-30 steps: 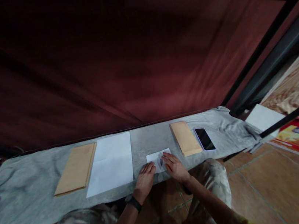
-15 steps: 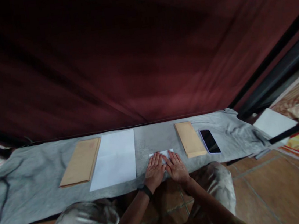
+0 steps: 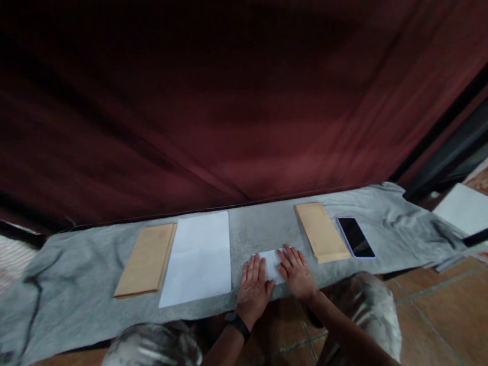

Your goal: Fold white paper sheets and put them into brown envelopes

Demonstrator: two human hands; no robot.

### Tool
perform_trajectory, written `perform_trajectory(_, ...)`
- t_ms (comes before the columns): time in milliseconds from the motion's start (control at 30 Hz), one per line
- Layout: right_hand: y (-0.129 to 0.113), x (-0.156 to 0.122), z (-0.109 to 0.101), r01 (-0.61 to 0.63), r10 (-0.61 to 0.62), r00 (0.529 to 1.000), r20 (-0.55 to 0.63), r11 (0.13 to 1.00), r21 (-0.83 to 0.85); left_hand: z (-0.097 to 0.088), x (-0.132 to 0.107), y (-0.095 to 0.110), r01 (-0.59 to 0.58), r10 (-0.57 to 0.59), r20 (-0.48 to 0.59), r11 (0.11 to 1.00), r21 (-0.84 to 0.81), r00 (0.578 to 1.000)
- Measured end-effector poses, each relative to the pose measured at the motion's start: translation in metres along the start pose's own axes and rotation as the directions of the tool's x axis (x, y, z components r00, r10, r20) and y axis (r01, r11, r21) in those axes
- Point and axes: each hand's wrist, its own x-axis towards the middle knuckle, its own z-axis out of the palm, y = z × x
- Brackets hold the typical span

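Note:
A small folded white paper (image 3: 272, 265) lies flat on the grey cloth near its front edge. My left hand (image 3: 253, 284) rests palm down on the paper's left side, fingers stretched out, a dark band on its wrist. On the right side of the paper, my right hand (image 3: 296, 272) also lies flat with fingers extended. To the left is a stack of larger white sheets (image 3: 198, 259) with a crease across it. Right of my right hand sits a brown envelope (image 3: 322, 234).
A stack of larger brown envelopes (image 3: 146, 262) lies at the left of the grey cloth (image 3: 82, 290). A phone (image 3: 356, 238) with a pale purple edge is on the right. Behind the cloth rises a dark red fabric wall (image 3: 235, 117). My knees are below the front edge.
My hands have slid apart from the middle of the paper towards its two sides, baring its centre. The view has shifted slightly, so everything on the cloth appears further right.

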Motion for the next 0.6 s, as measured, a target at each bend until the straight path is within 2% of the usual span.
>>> perform_trajectory(233, 0.0, -0.004, 0.009, 0.018, -0.022, 0.999, -0.026, 0.992, -0.121, 0.0, -0.009, -0.004, -0.052, 0.054, -0.02, 0.996, 0.078, 0.998)
perform_trajectory(433, 0.0, -0.005, 0.005, 0.024, -0.025, 1.0, -0.004, 0.99, -0.143, -0.016, -0.036, -0.008, -0.275, 0.271, 0.049, 0.955, 0.109, 0.961)
perform_trajectory(600, -0.013, -0.002, -0.003, 0.023, -0.022, 1.0, 0.018, 0.996, -0.09, -0.021, -0.043, -0.005, -0.271, 0.262, 0.08, 0.955, 0.123, 0.962)
